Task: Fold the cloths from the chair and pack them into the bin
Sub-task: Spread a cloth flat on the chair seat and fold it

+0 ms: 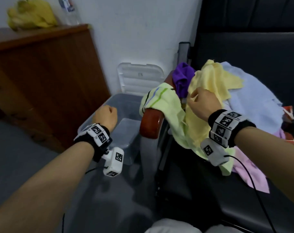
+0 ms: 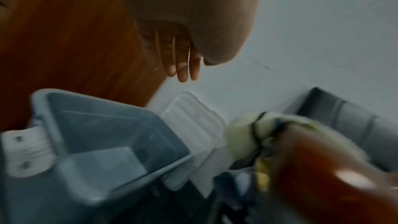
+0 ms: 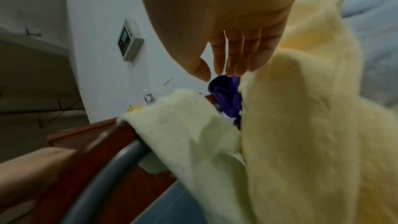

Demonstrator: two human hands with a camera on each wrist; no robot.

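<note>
1. A brown wooden cabinet (image 1: pixel 42 78) fills the 9 to 10 o'clock side of the head view, against the white wall (image 1: pixel 143 31).
2. A yellow crumpled thing (image 1: pixel 31 13), blurred, lies on the cabinet top at 11 o'clock.
3. A clear plastic bottle (image 1: pixel 70 10) with a label stands just beside it, toward 12 o'clock.
4. A grey wall-mounted panel (image 3: pixel 129 40) with a dark screen shows at 10 o'clock in the right wrist view.
5. Grey floor (image 1: pixel 33 148) spreads below the cabinet at 8 o'clock.
</note>
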